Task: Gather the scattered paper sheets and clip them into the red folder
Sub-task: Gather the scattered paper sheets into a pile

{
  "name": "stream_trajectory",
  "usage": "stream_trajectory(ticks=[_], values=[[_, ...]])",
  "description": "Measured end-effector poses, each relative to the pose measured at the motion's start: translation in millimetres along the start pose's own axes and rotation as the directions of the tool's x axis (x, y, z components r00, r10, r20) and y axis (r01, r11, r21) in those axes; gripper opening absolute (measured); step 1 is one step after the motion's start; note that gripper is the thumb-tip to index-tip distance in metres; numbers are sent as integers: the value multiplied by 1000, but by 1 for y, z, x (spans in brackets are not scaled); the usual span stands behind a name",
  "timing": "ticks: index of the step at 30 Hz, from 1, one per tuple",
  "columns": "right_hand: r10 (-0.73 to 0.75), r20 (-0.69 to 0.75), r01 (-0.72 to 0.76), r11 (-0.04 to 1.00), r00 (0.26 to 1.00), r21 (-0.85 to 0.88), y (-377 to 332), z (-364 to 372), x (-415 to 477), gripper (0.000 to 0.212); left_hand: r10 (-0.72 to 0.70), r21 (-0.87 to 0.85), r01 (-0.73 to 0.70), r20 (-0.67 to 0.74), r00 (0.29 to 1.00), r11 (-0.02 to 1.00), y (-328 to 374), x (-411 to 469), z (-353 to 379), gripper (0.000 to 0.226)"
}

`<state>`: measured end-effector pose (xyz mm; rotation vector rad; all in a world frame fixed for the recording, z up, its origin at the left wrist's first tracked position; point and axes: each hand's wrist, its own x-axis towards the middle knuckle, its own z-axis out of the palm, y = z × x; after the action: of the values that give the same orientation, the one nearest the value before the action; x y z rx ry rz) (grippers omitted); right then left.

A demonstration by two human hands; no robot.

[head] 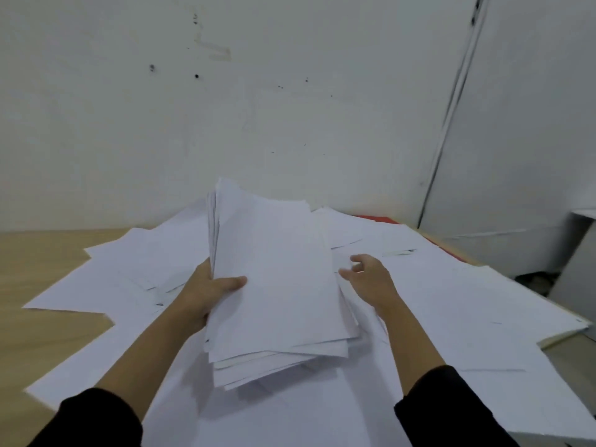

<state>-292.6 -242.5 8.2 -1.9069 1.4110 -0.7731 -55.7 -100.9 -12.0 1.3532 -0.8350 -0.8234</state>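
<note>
Stack [277, 279] held over bench [48, 253].
I see the left hand [206, 295] gripping it; right hand [371, 279] loose, empty, beside it; sheets [451, 301] scattered; folder [377, 219] edge behind.

no legible text, sheets appear blank

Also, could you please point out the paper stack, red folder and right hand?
paper stack [277, 279], head view, top sheet
red folder [377, 218], head view, far edge
right hand [371, 279], head view, its back
</note>
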Motion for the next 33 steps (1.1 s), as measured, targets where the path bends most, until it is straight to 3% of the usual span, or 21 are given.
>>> stream_trajectory(ticks=[3,5,10,14,16,19,21,23,26,27,30,33], values=[[111,-45,-120,932,993,-343,32,-17,-5,67,-61,-22,61,9,998,998,-11,9,23,46],[219,-31,-209,867,975,-453,47,-22,-12,75,-84,14,84,13,996,996,-21,11,31,49],[216,-3,-197,882,976,-428,65,-22,-21,62,-107,91,106,6,994,990,-40,15,29,45],[176,-46,-177,868,983,-464,60,-20,-20,12,-123,79,120,40,992,990,-44,16,25,34],[129,-112,-168,853,985,-495,54,-19,-18,21,-136,61,133,54,989,989,-45,16,25,28],[20,-241,-140,860,970,-491,36,-16,-10,8,-150,27,148,57,987,989,-46,17,24,25],[-17,-244,-110,862,970,-495,23,-12,-4,5,-156,6,156,54,986,988,-46,17,24,25],[42,-175,-129,842,984,-525,15,-8,-1,11,-162,-5,162,58,985,987,-47,17,24,24],[207,-71,-205,755,976,-622,26,-4,0,45,-168,-11,169,66,984,986,-48,17,23,25],[228,-71,-221,744,971,-631,32,-3,0,44,-169,-13,170,65,983,985,-49,18,22,25],[177,-119,-213,782,977,-585,51,-2,-2,16,-170,-17,172,64,983,985,-51,20,22,23],[105,-157,-180,776,982,-605,57,-2,-6,13,-165,-22,167,60,984,986,-52,20,22,22]])
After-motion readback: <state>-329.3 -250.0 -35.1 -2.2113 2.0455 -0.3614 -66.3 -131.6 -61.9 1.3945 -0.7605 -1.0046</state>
